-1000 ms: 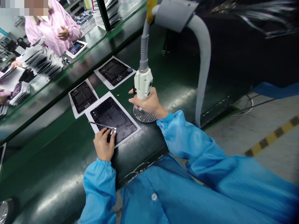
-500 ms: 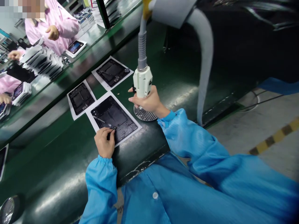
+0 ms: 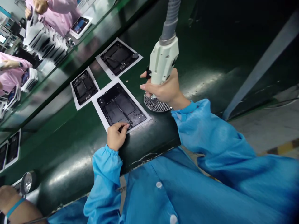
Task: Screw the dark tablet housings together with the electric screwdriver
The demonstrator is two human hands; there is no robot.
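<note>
The thin strip (image 3: 121, 110), with a tiny board (image 3: 130, 123) on its near end, lies in the black tablet shell (image 3: 138, 114). It runs from the middle of the shell's near edge in toward the far edge. It looks very light, bendy and easy to crease, so take it by the tiny board, not the long part. The tablet shell looks flat, stiff and a bit slippery, so its rims should be best to hold.

Your left hand (image 3: 116, 137) has thumb and finger close together at the tiny board; I cannot tell if they grip it or only press. Your right hand (image 3: 170, 91) is wrapped around the electric screwdriver (image 3: 163, 63), above the round plate with holes (image 3: 159, 106), just beside the white sheet's (image 3: 100, 111) right edge.

That sheet lies on the green table (image 3: 77, 130). Two more shells, one left (image 3: 81, 91) and one farther back (image 3: 114, 54), sit toward the table's far edge.
</note>
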